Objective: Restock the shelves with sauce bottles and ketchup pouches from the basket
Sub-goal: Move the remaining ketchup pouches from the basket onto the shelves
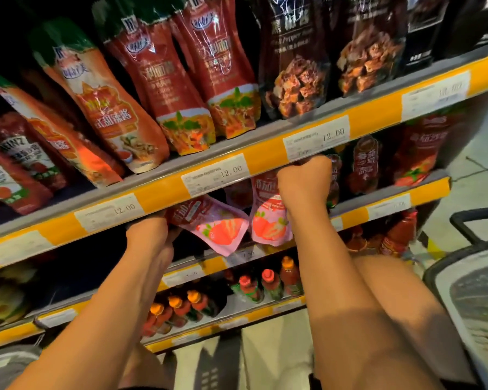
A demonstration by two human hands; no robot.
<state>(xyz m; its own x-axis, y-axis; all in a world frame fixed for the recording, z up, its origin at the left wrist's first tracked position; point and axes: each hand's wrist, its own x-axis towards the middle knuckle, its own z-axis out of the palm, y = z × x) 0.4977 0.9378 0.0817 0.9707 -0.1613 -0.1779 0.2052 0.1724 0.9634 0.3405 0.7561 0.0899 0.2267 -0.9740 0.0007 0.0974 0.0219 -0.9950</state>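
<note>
Two hands reach under the yellow-edged shelf (214,181). My left hand (150,235), at seven o'clock, grips a tilted pink pouch (212,223) by its top corner. My right hand (304,181), near centre, is fisted on the top of a second pink pouch (268,223) standing just beside it. Basket (462,277) at four o'clock.

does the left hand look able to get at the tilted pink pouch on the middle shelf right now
Probably yes. The left hand is already at the tilted pink pouch, reaching in under the yellow shelf edge, and nothing lies between them. Its fingers are hidden behind the edge, so an actual grip cannot be confirmed.
</note>
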